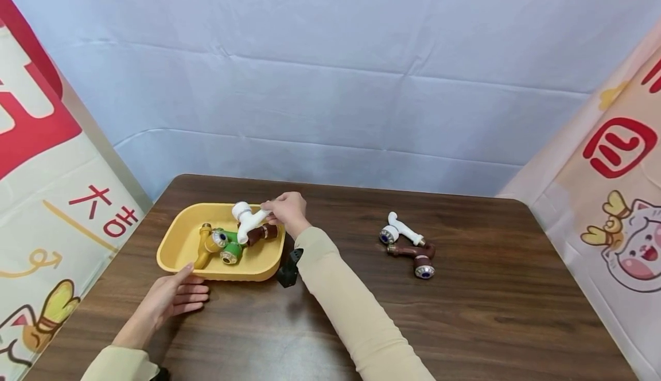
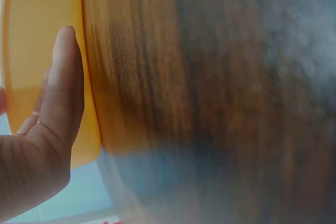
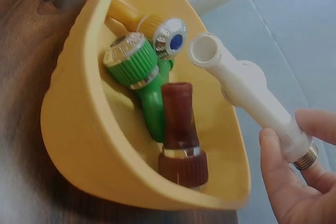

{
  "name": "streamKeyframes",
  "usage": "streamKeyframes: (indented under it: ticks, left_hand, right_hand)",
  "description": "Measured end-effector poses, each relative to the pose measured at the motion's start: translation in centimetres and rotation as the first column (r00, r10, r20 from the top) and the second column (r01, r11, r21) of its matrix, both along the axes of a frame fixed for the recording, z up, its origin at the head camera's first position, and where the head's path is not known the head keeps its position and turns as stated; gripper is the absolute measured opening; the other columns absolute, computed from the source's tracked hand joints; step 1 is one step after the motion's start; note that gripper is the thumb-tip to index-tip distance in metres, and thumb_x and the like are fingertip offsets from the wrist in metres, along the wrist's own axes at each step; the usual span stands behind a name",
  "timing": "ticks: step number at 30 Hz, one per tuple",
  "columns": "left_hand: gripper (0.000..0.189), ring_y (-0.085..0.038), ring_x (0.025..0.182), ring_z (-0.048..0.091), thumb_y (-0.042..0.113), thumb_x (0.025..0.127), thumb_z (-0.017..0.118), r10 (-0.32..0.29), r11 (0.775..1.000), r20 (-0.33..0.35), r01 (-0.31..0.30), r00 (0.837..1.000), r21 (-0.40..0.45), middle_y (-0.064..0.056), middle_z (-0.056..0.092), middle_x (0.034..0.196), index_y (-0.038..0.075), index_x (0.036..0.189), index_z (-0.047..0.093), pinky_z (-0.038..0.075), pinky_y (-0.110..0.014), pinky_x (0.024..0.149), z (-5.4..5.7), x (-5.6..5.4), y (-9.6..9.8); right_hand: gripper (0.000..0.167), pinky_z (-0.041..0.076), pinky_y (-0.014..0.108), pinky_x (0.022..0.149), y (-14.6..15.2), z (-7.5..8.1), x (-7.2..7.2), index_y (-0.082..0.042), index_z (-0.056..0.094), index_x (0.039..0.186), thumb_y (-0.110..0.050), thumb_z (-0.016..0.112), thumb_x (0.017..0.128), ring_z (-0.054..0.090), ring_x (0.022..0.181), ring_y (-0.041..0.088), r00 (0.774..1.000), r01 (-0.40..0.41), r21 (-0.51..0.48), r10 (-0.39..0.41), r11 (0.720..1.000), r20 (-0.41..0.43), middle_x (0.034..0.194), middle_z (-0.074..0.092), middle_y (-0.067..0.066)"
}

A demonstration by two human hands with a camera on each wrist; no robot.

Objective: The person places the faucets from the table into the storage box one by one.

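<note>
In the head view my right hand (image 1: 289, 212) pinches a white tap (image 1: 251, 220) by its threaded end, above the right part of a yellow basin (image 1: 170, 243). The white tap (image 3: 252, 90) has its open spout towards the basin in the right wrist view. Inside the basin lie a yellow tap (image 1: 206, 243), a green tap (image 3: 149, 93) and a dark brown tap (image 3: 181, 124). My left hand (image 1: 167, 300) is at the basin's front left side, thumb touching the rim and fingers straight. The left wrist view shows this hand (image 2: 52, 114) against the yellow wall.
On the right half of the wooden table (image 1: 490, 289), another white tap (image 1: 405, 232) and another brown tap (image 1: 419, 252) lie close together. A pale cloth (image 1: 335, 100) hangs behind the table, with printed sheets at both sides.
</note>
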State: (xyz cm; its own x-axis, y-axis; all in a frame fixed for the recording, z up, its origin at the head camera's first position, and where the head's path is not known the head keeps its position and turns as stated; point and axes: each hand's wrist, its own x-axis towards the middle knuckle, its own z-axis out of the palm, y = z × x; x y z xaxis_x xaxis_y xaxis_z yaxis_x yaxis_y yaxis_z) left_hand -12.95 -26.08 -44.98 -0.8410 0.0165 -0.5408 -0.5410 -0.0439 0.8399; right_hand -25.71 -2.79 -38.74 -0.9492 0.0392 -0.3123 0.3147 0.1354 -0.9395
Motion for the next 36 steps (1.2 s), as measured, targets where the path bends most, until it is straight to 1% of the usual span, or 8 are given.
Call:
streamKeyframes:
  ticks: [6, 11, 16, 20, 24, 28, 31, 36]
  left_hand:
    - [0.056, -0.022, 0.074, 0.066, 0.042, 0.095, 0.043, -0.003, 1.0, 0.004, 0.003, 1.0, 0.007, -0.008, 0.066, 0.081, -0.012, 0.107, 0.052, 0.054, -0.038, 0.07, -0.1, -0.1, 0.0]
    - [0.057, -0.021, 0.074, 0.066, 0.042, 0.095, 0.043, -0.003, 1.0, 0.007, 0.003, 1.0, 0.006, -0.008, 0.066, 0.081, -0.012, 0.108, 0.051, 0.054, -0.038, 0.07, -0.2, -0.2, 0.1]
    - [0.057, -0.022, 0.074, 0.066, 0.043, 0.094, 0.043, -0.003, 1.0, 0.006, 0.003, 1.0, 0.001, -0.008, 0.066, 0.08, -0.012, 0.108, 0.051, 0.055, -0.038, 0.07, -0.3, -0.2, 0.1]
    - [0.055, -0.022, 0.074, 0.066, 0.042, 0.094, 0.043, 0.0, 1.0, 0.003, 0.0, 1.0, 0.004, -0.008, 0.066, 0.08, -0.011, 0.105, 0.053, 0.054, -0.038, 0.07, -0.5, -0.2, 0.2]
    - [0.055, -0.021, 0.074, 0.066, 0.043, 0.094, 0.044, 0.001, 1.0, 0.003, -0.001, 1.0, 0.007, -0.008, 0.066, 0.08, -0.01, 0.105, 0.054, 0.054, -0.038, 0.07, -0.6, -0.3, 0.2]
    - [0.055, -0.021, 0.074, 0.066, 0.043, 0.094, 0.044, 0.001, 1.0, 0.006, -0.001, 1.0, 0.005, -0.008, 0.066, 0.08, -0.011, 0.106, 0.053, 0.055, -0.038, 0.07, -0.6, -0.4, 0.2]
    - [0.055, -0.021, 0.074, 0.066, 0.042, 0.095, 0.043, 0.0, 1.0, 0.003, 0.0, 1.0, 0.004, -0.008, 0.066, 0.08, -0.011, 0.106, 0.053, 0.054, -0.038, 0.07, -0.7, -0.4, 0.2]
    - [0.058, -0.022, 0.074, 0.066, 0.043, 0.094, 0.043, -0.002, 1.0, -0.001, 0.002, 1.0, -0.002, -0.008, 0.066, 0.08, -0.012, 0.107, 0.051, 0.054, -0.038, 0.07, -0.8, -0.5, 0.0]
  right_hand:
    - [0.018, 0.054, 0.042, 0.07, -0.8, -0.2, 0.3, -0.001, 0.061, 0.081, -0.012, 0.074, 0.076, 0.066, 0.065, 0.027, 1.0, 0.003, 0.004, -0.003, 1.0, 0.014, 0.071, 0.065, 0.017]
    - [0.018, 0.054, 0.04, 0.065, -1.4, -0.6, 0.7, -0.001, 0.061, 0.08, -0.015, 0.073, 0.078, 0.065, 0.057, 0.024, 1.0, -0.014, 0.021, 0.013, 1.0, 0.013, 0.073, 0.066, 0.019]
    - [0.019, 0.055, 0.041, 0.063, -2.0, -1.2, 0.9, -0.001, 0.059, 0.083, -0.015, 0.072, 0.079, 0.063, 0.053, 0.022, 1.0, -0.004, 0.0, 0.004, 1.0, 0.01, 0.077, 0.065, 0.02]
    - [0.019, 0.055, 0.041, 0.064, -2.2, -1.6, 1.1, -0.002, 0.059, 0.082, -0.015, 0.071, 0.08, 0.059, 0.047, 0.017, 1.0, -0.027, 0.009, 0.027, 1.0, 0.002, 0.078, 0.065, 0.02]
    - [0.016, 0.054, 0.043, 0.068, -2.2, -2.0, 1.3, -0.002, 0.06, 0.081, -0.014, 0.069, 0.082, 0.057, 0.046, 0.015, 0.997, -0.068, 0.046, 0.067, 0.997, 0.025, 0.076, 0.064, 0.019]
    - [0.013, 0.054, 0.041, 0.069, -2.1, -2.5, 1.4, -0.001, 0.059, 0.085, -0.012, 0.067, 0.083, 0.058, 0.048, 0.015, 0.995, -0.09, 0.042, 0.088, 0.995, 0.047, 0.075, 0.063, 0.016]
    - [0.013, 0.054, 0.042, 0.069, -2.0, -2.7, 1.3, -0.001, 0.059, 0.089, -0.011, 0.066, 0.084, 0.056, 0.047, 0.014, 0.994, -0.103, 0.035, 0.102, 0.994, 0.045, 0.073, 0.062, 0.013]
    - [0.018, 0.053, 0.044, 0.072, -1.9, -2.8, 1.1, 0.001, 0.058, 0.1, -0.01, 0.063, 0.086, 0.056, 0.047, 0.014, 0.991, -0.123, 0.055, 0.12, 0.991, 0.054, 0.073, 0.06, 0.011]
